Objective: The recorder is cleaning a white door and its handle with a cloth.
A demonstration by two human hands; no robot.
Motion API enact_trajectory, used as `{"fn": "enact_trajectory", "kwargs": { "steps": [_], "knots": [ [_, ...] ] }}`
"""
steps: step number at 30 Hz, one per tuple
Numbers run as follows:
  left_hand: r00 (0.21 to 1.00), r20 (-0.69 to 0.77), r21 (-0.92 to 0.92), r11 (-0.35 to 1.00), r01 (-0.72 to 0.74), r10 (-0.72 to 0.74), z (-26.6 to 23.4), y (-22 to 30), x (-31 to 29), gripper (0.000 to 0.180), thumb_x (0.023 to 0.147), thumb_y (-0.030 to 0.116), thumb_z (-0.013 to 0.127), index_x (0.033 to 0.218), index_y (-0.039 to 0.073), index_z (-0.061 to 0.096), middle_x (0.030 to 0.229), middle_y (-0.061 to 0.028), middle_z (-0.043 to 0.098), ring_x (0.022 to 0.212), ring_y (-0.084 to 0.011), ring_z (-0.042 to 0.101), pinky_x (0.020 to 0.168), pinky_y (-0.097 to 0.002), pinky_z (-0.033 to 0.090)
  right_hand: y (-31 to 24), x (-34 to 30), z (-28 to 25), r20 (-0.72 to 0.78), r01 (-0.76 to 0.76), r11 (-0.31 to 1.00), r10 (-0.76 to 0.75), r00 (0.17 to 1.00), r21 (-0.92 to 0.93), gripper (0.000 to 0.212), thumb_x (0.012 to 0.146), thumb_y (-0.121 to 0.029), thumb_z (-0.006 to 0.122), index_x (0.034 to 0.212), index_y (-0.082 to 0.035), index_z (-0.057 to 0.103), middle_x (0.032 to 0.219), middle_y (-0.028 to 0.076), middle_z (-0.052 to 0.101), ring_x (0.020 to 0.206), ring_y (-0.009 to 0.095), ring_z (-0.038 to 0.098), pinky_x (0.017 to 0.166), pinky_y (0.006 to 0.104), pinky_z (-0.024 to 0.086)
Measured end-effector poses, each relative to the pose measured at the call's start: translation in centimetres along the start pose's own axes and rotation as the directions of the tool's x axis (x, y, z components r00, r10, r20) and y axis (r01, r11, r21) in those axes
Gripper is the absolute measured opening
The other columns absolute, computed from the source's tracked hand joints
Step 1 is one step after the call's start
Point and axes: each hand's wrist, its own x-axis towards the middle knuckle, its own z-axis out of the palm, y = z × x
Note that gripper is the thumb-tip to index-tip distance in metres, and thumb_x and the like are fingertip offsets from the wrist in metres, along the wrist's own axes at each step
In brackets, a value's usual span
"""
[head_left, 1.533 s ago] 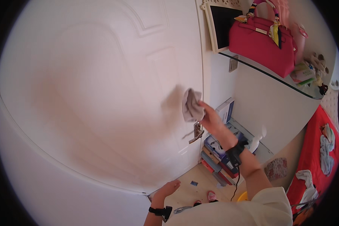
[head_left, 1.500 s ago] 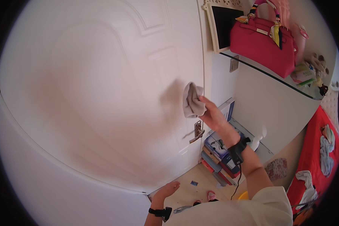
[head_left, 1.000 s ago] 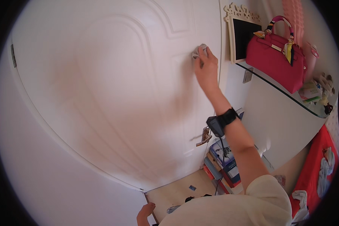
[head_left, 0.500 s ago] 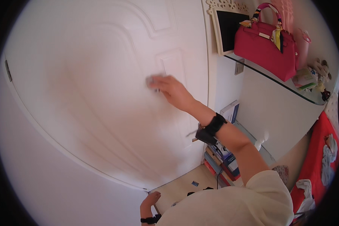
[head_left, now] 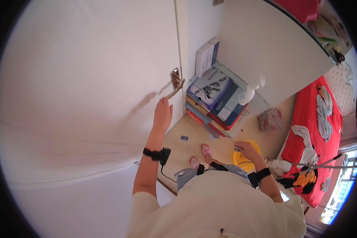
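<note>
My left hand (head_left: 162,113) reaches up to the white door (head_left: 91,79), with its fingers closed at the lower end of the metal door handle (head_left: 176,85). My right hand (head_left: 248,150) hangs low on the right, over a yellow basin (head_left: 252,146). A small greyish wad (head_left: 237,149), perhaps a cloth, shows at its fingertips; its kind is too small to make out. Each forearm wears a black strap with a small black box.
Beside the door, boxes and books (head_left: 212,89) are stacked under a glass shelf, with a white object (head_left: 250,93) on top. A patterned stool or cushion (head_left: 270,119) stands on the floor. To the right is a red-covered bed (head_left: 305,127) with clothes. A small blue card (head_left: 184,138) lies near my feet.
My right hand has left the door panel and dropped to the basin. My left hand has risen from low down to the door handle. The view has tilted downward and turned right.
</note>
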Motion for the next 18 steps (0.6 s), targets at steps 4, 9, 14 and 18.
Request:
{"fn": "enact_trajectory", "kwargs": {
  "steps": [4,9,14,18],
  "knots": [
    [0.989,0.144,0.340,0.940,-0.018,-0.033,5.9,0.4,6.8,0.044,0.089,0.031,0.065,0.113,-0.003,0.051,0.097,-0.0181,0.063,0.090,-0.0365,0.064,0.080,-0.0443,0.052,2.2,-6.8,1.0,-0.165,-0.082,0.993,0.067,0.984,-0.084,0.035,0.081,0.006,0.057,0.114,0.000,0.065,0.106,0.015,0.069,0.085,0.025,0.068,0.077,0.0308,0.054],
    [0.974,0.101,0.182,0.966,0.183,-0.204,9.6,-0.3,10.1,0.046,0.092,0.047,0.056,0.084,0.002,0.065,0.078,-0.0192,0.067,0.074,-0.0372,0.066,0.065,-0.0463,0.051,-0.8,-10.6,1.1,-0.231,-0.389,0.915,0.403,0.886,0.105,0.038,0.082,0.006,0.059,0.118,-0.002,0.064,0.108,0.015,0.069,0.073,0.020,0.067,0.064,0.0296,0.055],
    [0.972,-0.065,-0.128,0.968,0.215,-0.225,12.2,-2.0,9.1,0.056,0.092,0.054,0.054,0.079,0.000,0.065,0.075,-0.0213,0.065,0.071,-0.0400,0.063,0.064,-0.0482,0.046,-2.4,-11.3,1.1,-0.179,-0.513,0.830,0.551,0.815,0.219,0.037,0.080,0.004,0.058,0.116,-0.004,0.065,0.106,0.017,0.067,0.093,0.031,0.067,0.080,0.0354,0.054],
    [0.976,-0.088,-0.099,0.976,0.192,-0.201,12.5,-1.2,8.4,0.050,0.092,0.052,0.055,0.079,0.005,0.066,0.069,-0.0168,0.065,0.065,-0.0372,0.063,0.060,-0.0463,0.047,-2.2,-11.6,0.6,-0.237,-0.430,0.894,0.447,0.862,0.123,0.036,0.080,0.003,0.059,0.115,-0.004,0.065,0.107,0.017,0.068,0.088,0.031,0.068,0.077,0.0348,0.054]
  ]
}}
